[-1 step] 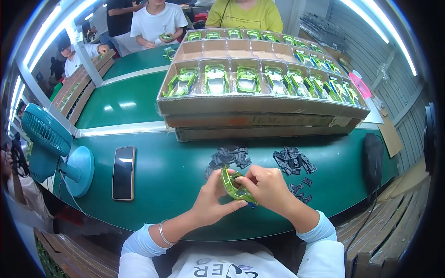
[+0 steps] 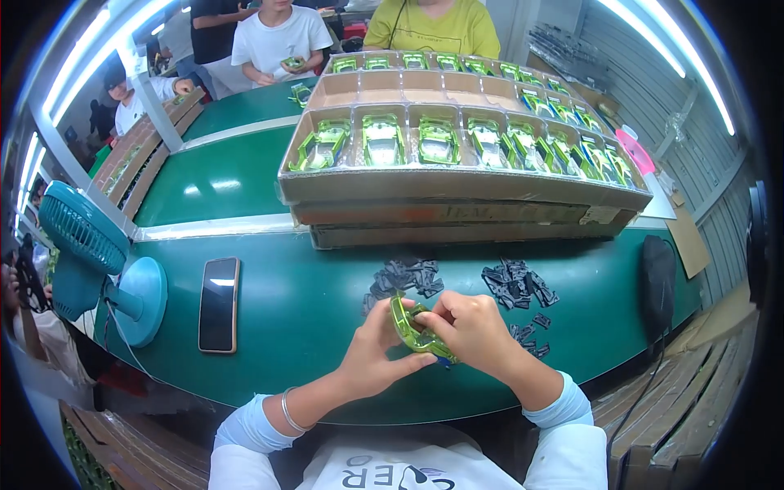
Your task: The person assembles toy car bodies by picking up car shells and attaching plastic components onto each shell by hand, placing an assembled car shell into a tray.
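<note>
A shiny green toy car body [image 2: 411,329] is held up over the near part of the green table. My left hand [image 2: 377,347] grips it from the left, thumb along its lower edge. With its fingers pinched inside the shell, my right hand [image 2: 472,331] presses from the right; whatever small part it may hold there is hidden. Just beyond my hands lies a pile of small dark plastic parts [image 2: 408,276]. Further right is a second dark pile [image 2: 516,283], with a few more loose dark pieces [image 2: 527,336] beside my right hand.
Stacked cardboard trays [image 2: 457,184] with green car bodies in compartments stand beyond the piles. At left are a phone [image 2: 218,306] and a teal fan [image 2: 140,302]. A black object [image 2: 657,282] sits at the right edge. Other people, including one in white [image 2: 282,41], are across the tables.
</note>
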Tool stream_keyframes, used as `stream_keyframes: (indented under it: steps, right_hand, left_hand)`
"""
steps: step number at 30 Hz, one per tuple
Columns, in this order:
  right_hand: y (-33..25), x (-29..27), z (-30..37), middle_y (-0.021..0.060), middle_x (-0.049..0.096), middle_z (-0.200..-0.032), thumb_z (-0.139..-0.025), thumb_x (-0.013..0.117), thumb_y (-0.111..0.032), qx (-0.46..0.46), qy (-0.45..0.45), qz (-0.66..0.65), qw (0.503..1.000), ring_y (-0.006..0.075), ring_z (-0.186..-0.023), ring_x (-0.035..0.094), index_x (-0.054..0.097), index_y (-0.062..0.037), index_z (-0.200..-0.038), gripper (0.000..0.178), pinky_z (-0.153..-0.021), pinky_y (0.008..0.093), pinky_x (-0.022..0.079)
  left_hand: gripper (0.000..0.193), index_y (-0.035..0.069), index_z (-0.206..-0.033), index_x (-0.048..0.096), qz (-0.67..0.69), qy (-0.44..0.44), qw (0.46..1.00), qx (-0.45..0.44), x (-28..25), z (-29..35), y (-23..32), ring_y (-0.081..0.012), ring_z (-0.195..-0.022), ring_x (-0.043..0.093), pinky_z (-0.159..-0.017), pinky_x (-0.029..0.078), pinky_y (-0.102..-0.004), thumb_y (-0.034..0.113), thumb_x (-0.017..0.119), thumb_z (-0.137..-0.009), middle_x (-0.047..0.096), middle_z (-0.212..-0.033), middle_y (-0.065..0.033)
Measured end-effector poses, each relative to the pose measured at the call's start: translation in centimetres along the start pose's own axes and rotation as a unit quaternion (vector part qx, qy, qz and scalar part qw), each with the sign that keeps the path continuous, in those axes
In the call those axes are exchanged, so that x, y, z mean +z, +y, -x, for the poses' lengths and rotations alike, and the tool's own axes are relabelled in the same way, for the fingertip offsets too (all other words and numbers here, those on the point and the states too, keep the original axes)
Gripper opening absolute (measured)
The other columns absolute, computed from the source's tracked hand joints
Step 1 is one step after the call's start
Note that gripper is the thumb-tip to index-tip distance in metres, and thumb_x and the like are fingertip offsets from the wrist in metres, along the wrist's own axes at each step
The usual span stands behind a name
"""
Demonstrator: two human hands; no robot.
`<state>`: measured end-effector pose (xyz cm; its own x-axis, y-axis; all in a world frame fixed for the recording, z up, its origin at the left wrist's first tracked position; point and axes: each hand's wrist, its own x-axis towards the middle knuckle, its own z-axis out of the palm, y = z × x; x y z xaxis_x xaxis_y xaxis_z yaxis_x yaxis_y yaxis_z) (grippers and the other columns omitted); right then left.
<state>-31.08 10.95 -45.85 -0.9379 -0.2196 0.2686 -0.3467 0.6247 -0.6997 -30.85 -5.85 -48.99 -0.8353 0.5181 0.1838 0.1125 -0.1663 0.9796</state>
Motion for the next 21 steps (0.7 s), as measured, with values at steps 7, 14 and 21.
stream_keyframes:
  steps: [7,14,21]
  right_hand:
    - [-0.4,-0.6,-0.3,0.0092,0.058,-0.063,-0.071,0.067,-0.013,0.009,-0.011,0.021,1.000,0.0171,-0.052,0.058,0.055,0.0000,-0.071,0.018,-0.048,0.0261,0.045]
    - [0.5,-0.7,-0.1,0.0070,0.056,-0.073,-0.067,0.070,-0.006,-0.097,0.011,-0.028,0.995,0.0133,-0.056,0.057,0.054,-0.0007,-0.077,0.020,-0.049,0.0232,0.045]
    - [1.2,-0.4,0.0,0.0069,0.055,-0.072,-0.062,0.072,-0.009,-0.160,0.086,-0.014,0.983,0.0207,-0.059,0.055,0.053,-0.0040,-0.068,0.021,-0.049,0.0281,0.045]
  left_hand:
    - [0.060,0.002,-0.118,0.031,0.039,0.010,0.999,0.004,0.2,0.3,0.4,-0.0187,-0.104,0.050,-0.091,0.042,-0.0349,0.003,0.068,-0.071,0.046,-0.110,-0.0107]
    - [0.063,0.001,-0.120,0.031,0.061,0.004,0.998,0.029,0.3,0.3,0.7,-0.0185,-0.104,0.050,-0.090,0.042,-0.0336,0.000,0.069,-0.070,0.046,-0.111,-0.0101]
    - [0.067,0.002,-0.121,0.031,0.043,0.005,0.996,0.084,-0.2,0.4,0.1,-0.0178,-0.103,0.051,-0.086,0.044,-0.0302,0.002,0.071,-0.068,0.045,-0.111,-0.0101]
